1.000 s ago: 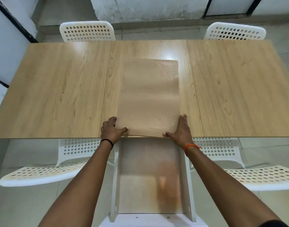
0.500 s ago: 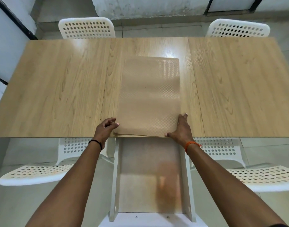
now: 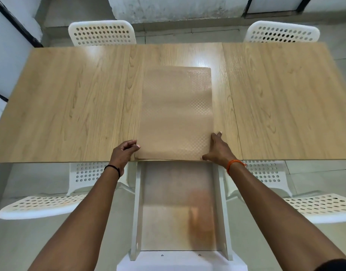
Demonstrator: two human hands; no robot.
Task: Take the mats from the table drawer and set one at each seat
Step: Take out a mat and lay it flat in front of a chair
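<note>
- While the mats are out of the drawer, none has reached a seat yet, so I judge the task barely past its first step: the stack lies whole, and the dealing-out to each seat is all still to do.
- The desk [image 3: 70, 106] is a long wood-grain top; it carries the stack alone.
- Four white perforated chairs show: two tucked at the far edge [image 3: 101, 33] [image 3: 281, 32] and two at the near edge [image 3: 41, 206] [image 3: 321, 208], one either side of the drawer.
- The drawer [image 3: 138, 212] stands pulled out from under the middle of the near edge; its bottom looks bare, though it is blurred.
- The stack of mats [image 3: 176, 112], tan with a dimpled pattern, lies lengthwise at the middle of the desk, its near end flush with the near edge, right above the drawer.
- The right hand [image 3: 219, 149] lies on the stack's near right corner, its fingers fairly straight along the side, thumb at the near end.
- The left hand [image 3: 125, 151] is at the near left corner, its fingers curled in, tips touching the stack's edge; whether they pinch a mat I cannot tell.
</note>
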